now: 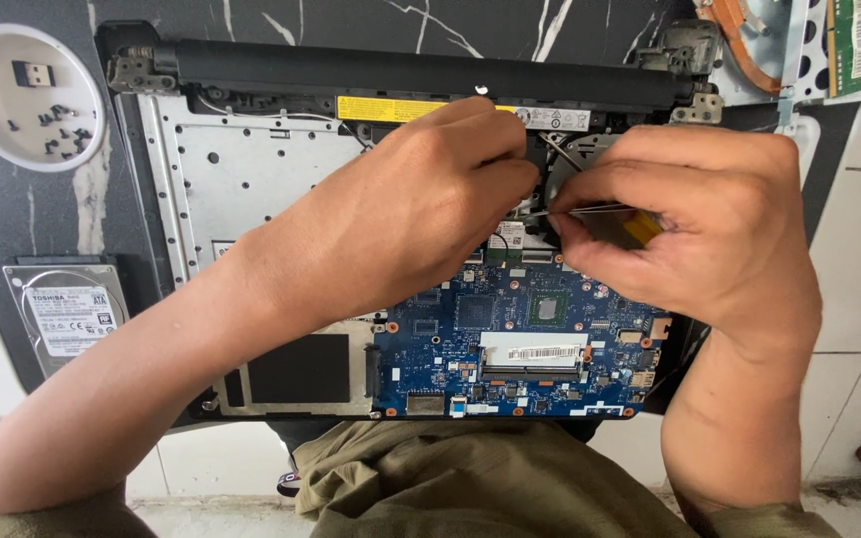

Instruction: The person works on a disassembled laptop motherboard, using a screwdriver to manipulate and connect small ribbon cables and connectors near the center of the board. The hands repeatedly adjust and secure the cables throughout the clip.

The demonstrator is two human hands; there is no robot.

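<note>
Blue circuit board is lying in the opened laptop shell under both your hands, its long side running left to right across the view. You are pinching a screwdriver in your right hand, fingers closed tight round its yellow handle; the tool is lying almost level, its long axis running left to right, with the thin metal shaft pointing left toward the small card at the board's upper edge. Your left hand is resting over the shell just beside that tip, fingers curled narrowly together; whether they are gripping anything, you cannot tell. A white dish of small dark screws is sitting at the upper left, and a silver hard drive is lying below it.
</note>
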